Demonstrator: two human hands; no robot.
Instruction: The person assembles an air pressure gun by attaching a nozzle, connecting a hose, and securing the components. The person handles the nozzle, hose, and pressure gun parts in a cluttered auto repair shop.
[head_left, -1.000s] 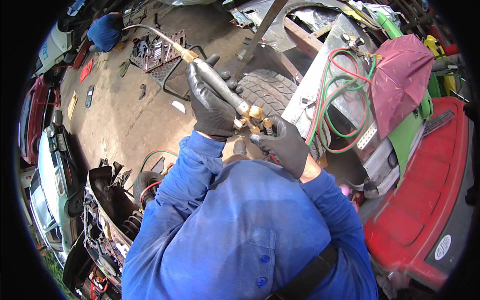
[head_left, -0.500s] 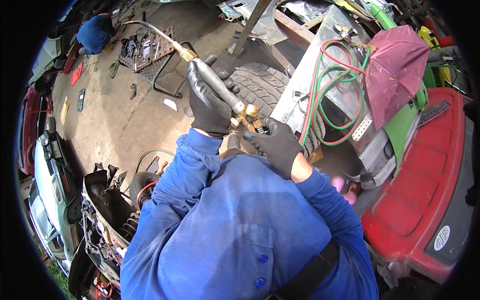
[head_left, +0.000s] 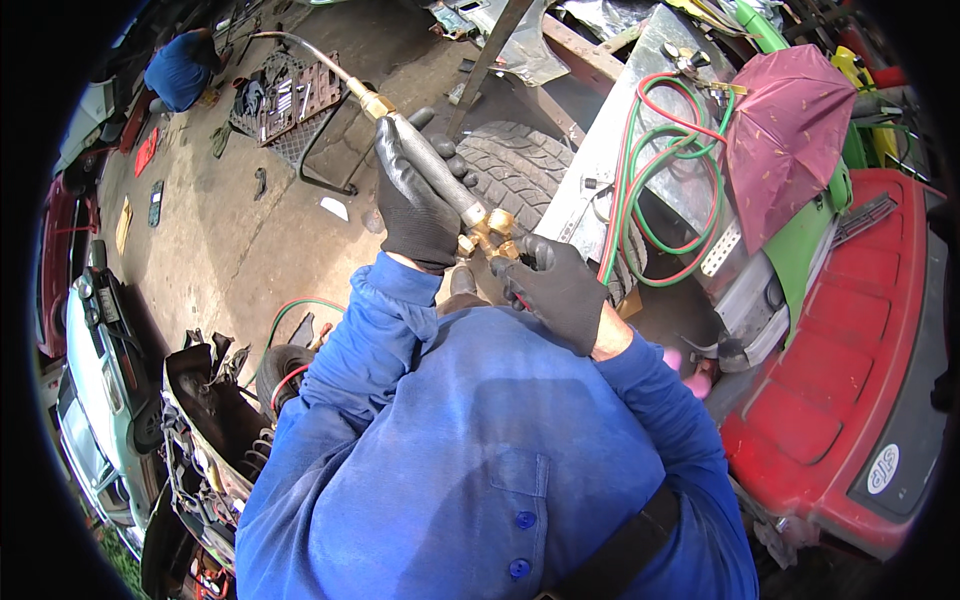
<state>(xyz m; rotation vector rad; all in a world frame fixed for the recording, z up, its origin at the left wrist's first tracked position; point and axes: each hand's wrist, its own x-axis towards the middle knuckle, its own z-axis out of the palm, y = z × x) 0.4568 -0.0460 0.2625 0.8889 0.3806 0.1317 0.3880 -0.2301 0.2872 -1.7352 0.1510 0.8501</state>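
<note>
My left hand [head_left: 415,222], in a black glove, is wrapped around the grey handle of a gas torch [head_left: 440,172]. Its long bent metal tip points up and to the left. Brass valves and fittings [head_left: 499,224] sit at the handle's lower end. There my right hand [head_left: 563,288], also gloved in black, is closed with thumb and fingers round a hose connection, mostly hidden by the glove. A bit of red hose [head_left: 520,300] shows under those fingers.
Red and green hoses [head_left: 640,210] hang coiled beside a maroon umbrella [head_left: 785,140] on the right. A large tyre [head_left: 515,165] lies ahead, and a red body panel [head_left: 830,370] to the right. Tools lie on a mesh rack [head_left: 300,150]; a person in blue [head_left: 182,70] crouches far left.
My right fingers have closed more around the connection at the torch's lower end, covering the fitting that showed before. My left hand and the torch have hardly moved.
</note>
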